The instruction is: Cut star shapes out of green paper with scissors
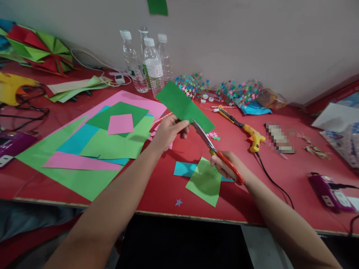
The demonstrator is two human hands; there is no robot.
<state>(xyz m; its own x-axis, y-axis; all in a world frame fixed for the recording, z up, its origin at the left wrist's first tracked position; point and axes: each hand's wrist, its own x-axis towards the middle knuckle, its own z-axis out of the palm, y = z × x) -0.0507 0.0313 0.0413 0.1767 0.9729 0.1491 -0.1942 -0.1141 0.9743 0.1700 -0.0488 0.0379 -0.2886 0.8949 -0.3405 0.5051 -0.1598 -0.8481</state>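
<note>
At frame centre, the left hand (170, 131) pinches a green paper strip (183, 104) slanting down from upper left to lower right, while the right hand (229, 165), below right, grips red-handled scissors (206, 139), tips at the strip's lower edge beside the left hand's thumb.

We see a plain grey wall (252, 37) rising behind a red desk (157, 198); high on the wall we spot a green sheet (157, 6); the desk's front edge looks pale and rough to us; muted light casts soft shadows.
</note>
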